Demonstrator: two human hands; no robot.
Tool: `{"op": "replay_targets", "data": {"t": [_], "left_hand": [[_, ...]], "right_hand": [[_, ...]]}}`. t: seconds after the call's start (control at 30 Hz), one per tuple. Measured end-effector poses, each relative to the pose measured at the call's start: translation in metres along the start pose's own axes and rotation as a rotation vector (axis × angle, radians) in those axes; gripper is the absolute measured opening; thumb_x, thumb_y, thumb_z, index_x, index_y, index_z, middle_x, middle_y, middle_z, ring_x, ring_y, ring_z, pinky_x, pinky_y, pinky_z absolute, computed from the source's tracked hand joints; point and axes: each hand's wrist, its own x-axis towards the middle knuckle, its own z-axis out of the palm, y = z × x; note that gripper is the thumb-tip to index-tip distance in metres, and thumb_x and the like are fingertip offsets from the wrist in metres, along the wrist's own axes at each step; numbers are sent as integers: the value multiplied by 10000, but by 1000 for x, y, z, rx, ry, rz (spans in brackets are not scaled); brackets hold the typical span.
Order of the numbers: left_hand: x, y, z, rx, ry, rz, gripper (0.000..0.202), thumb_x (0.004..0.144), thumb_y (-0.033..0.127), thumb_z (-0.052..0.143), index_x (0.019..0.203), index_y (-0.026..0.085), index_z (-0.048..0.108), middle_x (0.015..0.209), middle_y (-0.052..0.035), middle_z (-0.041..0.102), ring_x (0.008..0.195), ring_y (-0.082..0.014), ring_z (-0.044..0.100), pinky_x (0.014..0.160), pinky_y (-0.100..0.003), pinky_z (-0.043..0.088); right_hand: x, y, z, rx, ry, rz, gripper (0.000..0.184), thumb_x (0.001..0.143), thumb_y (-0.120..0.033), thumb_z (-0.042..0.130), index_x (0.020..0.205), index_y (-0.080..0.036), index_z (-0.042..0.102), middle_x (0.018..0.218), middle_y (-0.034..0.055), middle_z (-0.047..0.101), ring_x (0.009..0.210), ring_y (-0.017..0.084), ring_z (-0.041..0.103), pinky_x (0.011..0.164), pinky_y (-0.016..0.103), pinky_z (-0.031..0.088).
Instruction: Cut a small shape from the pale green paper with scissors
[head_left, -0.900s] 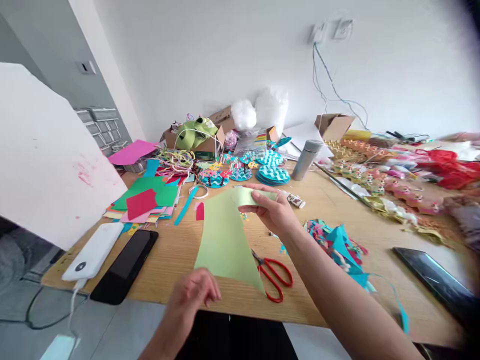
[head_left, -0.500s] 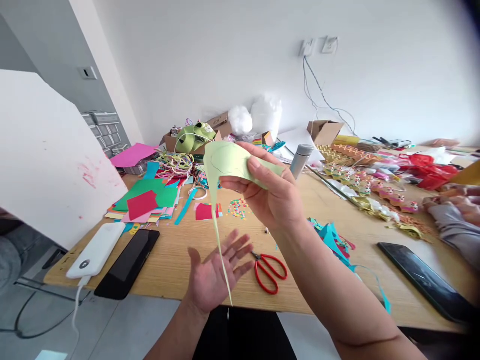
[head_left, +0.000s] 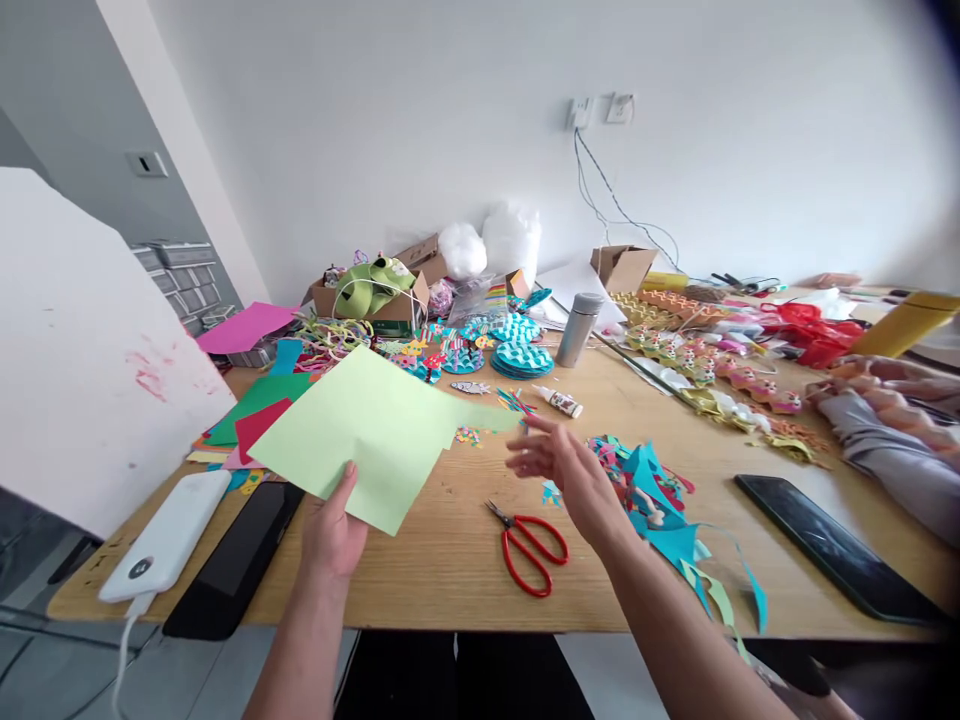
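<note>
A sheet of light green paper [head_left: 360, 425] is raised above the table at a tilt, a narrow strip running off its right side. My left hand [head_left: 337, 525] pinches its lower edge, thumb on top. Just right of the strip's tip is my right hand [head_left: 566, 475], palm down with fingers apart; whether a fingertip touches the strip I cannot tell. Red-handled scissors [head_left: 529, 550] lie on the table between my hands, blades slightly parted. Cut teal scraps [head_left: 660, 500] lie beside my right forearm, a pale green strip [head_left: 720, 600] near them.
Left lie a power bank [head_left: 169, 535], a black phone [head_left: 236, 560] and coloured paper [head_left: 262, 430]. Behind are a glue bottle [head_left: 559, 402], a grey flask [head_left: 581, 330] and teal wavy discs [head_left: 521, 360]. Another phone [head_left: 832, 545] and another person's hands [head_left: 892, 400] are at right.
The green paper has come down and left, flattening out. My left hand, open before, now grips it. My right hand has loosened its hold and spread its fingers. The view has shifted slightly.
</note>
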Motion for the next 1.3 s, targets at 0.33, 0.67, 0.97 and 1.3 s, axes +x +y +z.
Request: {"op": "replay_targets", "data": {"t": [0.33,0.67,0.97,1.3], "left_hand": [[6,-3,-14,149,-15,0,512,653,245,792,1148,231,659,1103,-72,707,1130,-273,600,1013,-396,457],[17,15,12,-127,-25,-45,365,770,191,608,1132,205,655,973,-51,744,935,-231,685,951,-400,493],[63,13,64,-227,-205,-14,405,695,216,555,1081,194,675,906,-43,747,812,-237,688,781,-374,527],[93,-19,39,-262,-161,-162,355,670,249,523,981,215,691,817,-43,744,746,-256,674,715,-408,518]], "right_hand": [[-67,62,-2,-1422,-198,-222,139,846,-84,508,758,-168,576,787,103,627,734,237,613,671,339,491],[-68,31,-5,-630,-151,17,178,922,-252,422,955,-178,580,930,100,610,826,209,590,719,325,460],[-53,-7,31,520,-333,216,366,708,-437,772,878,-154,614,835,39,593,640,98,468,595,223,367],[-18,5,65,552,-272,287,409,808,-543,631,878,-142,584,796,62,661,652,144,612,638,282,453]]}}
